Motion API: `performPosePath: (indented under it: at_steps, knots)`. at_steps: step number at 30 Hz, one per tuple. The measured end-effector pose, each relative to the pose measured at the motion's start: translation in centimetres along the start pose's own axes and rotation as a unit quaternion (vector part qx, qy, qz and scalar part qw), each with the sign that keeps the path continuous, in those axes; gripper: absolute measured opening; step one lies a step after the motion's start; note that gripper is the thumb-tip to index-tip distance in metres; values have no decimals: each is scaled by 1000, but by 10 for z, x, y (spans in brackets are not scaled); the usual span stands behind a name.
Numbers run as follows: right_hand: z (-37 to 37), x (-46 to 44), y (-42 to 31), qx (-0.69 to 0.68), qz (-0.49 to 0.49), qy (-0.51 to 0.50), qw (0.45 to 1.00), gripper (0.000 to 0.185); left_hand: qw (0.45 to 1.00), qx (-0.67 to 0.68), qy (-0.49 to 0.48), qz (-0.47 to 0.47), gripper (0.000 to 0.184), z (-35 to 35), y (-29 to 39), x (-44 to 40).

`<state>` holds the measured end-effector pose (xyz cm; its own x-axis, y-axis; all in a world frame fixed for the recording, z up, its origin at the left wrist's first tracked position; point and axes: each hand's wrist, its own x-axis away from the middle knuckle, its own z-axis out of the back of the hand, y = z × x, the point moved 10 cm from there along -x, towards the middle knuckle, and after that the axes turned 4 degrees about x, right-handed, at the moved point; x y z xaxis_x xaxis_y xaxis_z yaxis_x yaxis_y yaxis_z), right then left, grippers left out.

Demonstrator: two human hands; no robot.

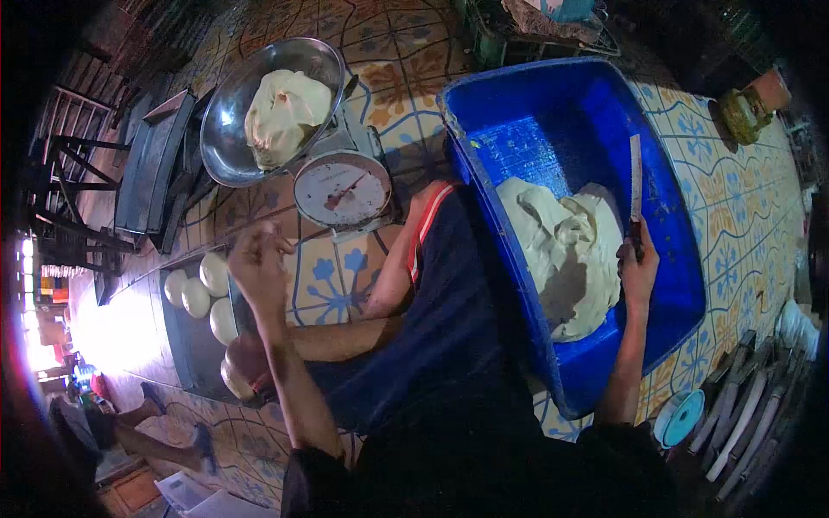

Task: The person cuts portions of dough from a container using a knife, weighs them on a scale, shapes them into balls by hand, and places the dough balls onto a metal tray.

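My right hand (637, 263) grips the dark handle of a knife (636, 177) with a long, straight, pale-smeared blade pointing away from me. It is over the right side of a large blue tub (484, 155), beside a big mass of pale dough (566, 259). My left hand (262, 255) is raised, fingers curled in; whatever they may hold is not visible. Near it stands a weighing scale (343, 190) with a smeared round dial. A shiny metal bowl (226, 121) rests on the scale, with a lump of dough (287, 112) inside.
Several round dough balls (196, 296) lie on a dark tray (194, 354) at the left. Metal pans (155, 164) stand behind it. My bare leg (345, 339) crosses the patterned tile floor (389, 34). Another person's leg (160, 440) shows lower left. A turquoise-lidded container (682, 417) sits lower right.
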<state>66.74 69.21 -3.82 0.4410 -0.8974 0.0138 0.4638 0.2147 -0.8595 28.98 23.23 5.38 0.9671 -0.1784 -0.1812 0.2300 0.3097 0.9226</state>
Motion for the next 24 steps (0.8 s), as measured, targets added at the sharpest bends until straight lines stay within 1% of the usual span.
performPosePath:
  at_steps: [2, 3, 4, 5, 6, 8, 9, 10, 11, 12, 13, 14, 15, 16, 17, 18, 19, 21, 22, 23, 24]
  knots:
    - [-5, -5, 8, -15, 15, -7, 1000, 47, 993, 42, 18, -109, 13, 10, 21, -18]
    - [-10, -7, 11, -32, 28, -17, 999, 46, 993, 45, 19, -109, 13, 11, 27, -26]
    - [-14, -7, 16, -58, 16, -20, 998, 46, 992, 18, 16, -120, 15, 11, 43, -36]
    - [-16, -7, 16, -56, 20, -19, 998, 46, 991, -9, 14, -131, 17, 11, 56, -45]
    - [-19, -7, 12, -59, 33, -13, 998, 45, 991, -7, 16, -131, 17, 12, 63, -58]
    - [-28, -4, -2, -39, 51, -12, 998, 45, 984, -89, 0, -157, 23, 5, 78, -86]
    - [-31, 0, -16, -41, 57, -12, 997, 45, 981, -110, -9, -161, 24, -4, 84, -98]
    - [-41, 3, -33, -55, 58, -39, 996, 46, 977, -130, -14, -167, 26, -13, 92, -111]
    - [-55, 1, -49, -70, 64, -68, 993, 46, 969, -137, -42, -200, 26, -27, 96, -126]
    - [-69, -4, -68, -75, 127, -74, 986, 47, 959, -146, -68, -234, 27, -42, 97, -137]
    - [-84, 1, -101, -94, 127, -116, 981, 47, 968, -143, -108, -177, 28, -56, 94, -147]
    - [-103, 1, -129, -102, 163, -137, 972, 49, 946, -165, -142, -240, 34, -76, 89, -163]
    - [-122, 0, -160, -109, 200, -157, 961, 51, 903, -326, -200, -194, 44, -99, 64, -180]
    - [-145, 4, -189, -161, 177, -206, 949, 49, 894, -370, -185, -172, 51, -107, 57, -185]
    - [-169, 10, -218, -210, 152, -256, 931, 48, 889, -359, -220, -180, 54, -117, 75, -171]
    - [-193, 7, -238, -199, 198, -254, 926, 47, 878, -384, -219, -183, 44, -123, 72, -174]
    - [-218, 2, -258, -190, 244, -248, 918, 46, 880, -382, -205, -193, 44, -123, 82, -177]
    - [-258, -2, -307, -176, 252, -251, 918, 39, 898, -366, -189, -156, 31, -119, 87, -177]
    - [-282, -10, -325, -181, 267, -249, 913, 32, 898, -367, -181, -163, 31, -117, 90, -177]
    - [-303, -15, -343, -186, 280, -248, 908, 26, 911, -343, -131, -190, 26, -108, 99, -179]
    - [-323, -14, -356, -175, 196, -315, 912, 20, 920, -317, -82, -216, 22, -98, 110, -182]
